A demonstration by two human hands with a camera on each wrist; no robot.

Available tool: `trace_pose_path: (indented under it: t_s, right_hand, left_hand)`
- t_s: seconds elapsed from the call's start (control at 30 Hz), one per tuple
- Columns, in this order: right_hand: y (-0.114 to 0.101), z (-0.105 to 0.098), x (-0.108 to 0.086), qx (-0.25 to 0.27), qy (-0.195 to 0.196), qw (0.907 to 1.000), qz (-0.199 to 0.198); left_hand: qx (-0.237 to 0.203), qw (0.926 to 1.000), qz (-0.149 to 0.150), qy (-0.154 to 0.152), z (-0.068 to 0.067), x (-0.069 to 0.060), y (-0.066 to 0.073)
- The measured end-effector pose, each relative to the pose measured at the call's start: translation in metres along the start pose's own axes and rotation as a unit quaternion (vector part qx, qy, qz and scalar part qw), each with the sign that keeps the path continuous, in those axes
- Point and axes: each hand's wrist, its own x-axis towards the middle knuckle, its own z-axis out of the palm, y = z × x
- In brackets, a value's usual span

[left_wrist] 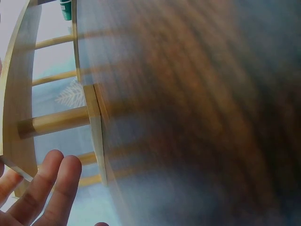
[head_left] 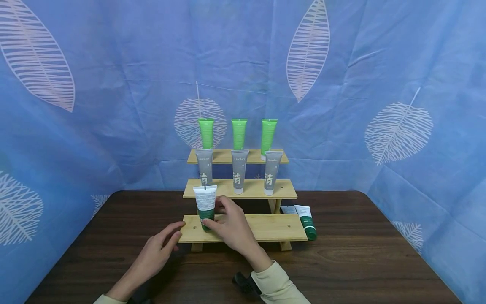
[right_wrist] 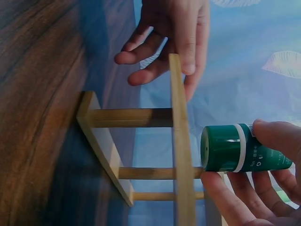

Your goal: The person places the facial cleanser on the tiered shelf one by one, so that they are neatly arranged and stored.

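My right hand (head_left: 234, 226) pinches a green-and-white squeeze tube (head_left: 206, 200) near its green cap, over the left part of the lowest shelf of a wooden three-tier display stand (head_left: 265, 228). The tube is upright, cap down. A narrow gap shows between its cap (right_wrist: 218, 148) and the board in the right wrist view. At the left end of that shelf is my left hand (head_left: 155, 252). Its thumb and index finger hold the board's end, while its other fingers (left_wrist: 68, 183) spread loosely below the board.
Three grey tubes (head_left: 239, 169) stand on the middle shelf, three bright green tubes (head_left: 238, 134) on the top one. Another green-and-white tube (head_left: 306, 223) lies on the dark wooden table (head_left: 360, 249) right of the stand, with a pale tube end (head_left: 288, 209) beside it. A blue leaf-patterned cloth (head_left: 152, 105) hangs behind.
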Motion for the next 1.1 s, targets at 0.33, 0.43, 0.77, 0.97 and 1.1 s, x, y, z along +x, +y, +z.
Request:
trace_pose_path:
  t_s: [0.33,0.43,0.77,0.97,1.1]
  right_hand:
    - [0.0065,0.0048,-0.0029,-0.004,-0.014,0.9998,-0.012]
    - [0.0067,0.0060,-0.0032,-0.002,-0.020,0.9997,-0.012]
    - [0.0065,0.0066,-0.0027,-0.006,-0.021,0.9997,-0.006]
    - [0.0075,0.0054,-0.0026,-0.013,-0.017,0.9998,-0.005]
    - [0.0076,0.0032,-0.0020,-0.019,-0.024,0.9995,-0.008]
  left_hand:
    - [-0.007,1.0000,-0.001,0.000,-0.0002,-0.0002,-0.0017]
    - [-0.009,0.9999,-0.006,0.000,-0.0008,-0.0004,-0.0011]
    - [-0.009,1.0000,0.004,0.002,-0.0007,-0.0008,-0.0007]
    - [-0.008,1.0000,0.004,-0.001,-0.0011,-0.0013,-0.0003]
    - [-0.009,1.0000,0.003,-0.001,-0.0011,-0.0011,-0.0010]
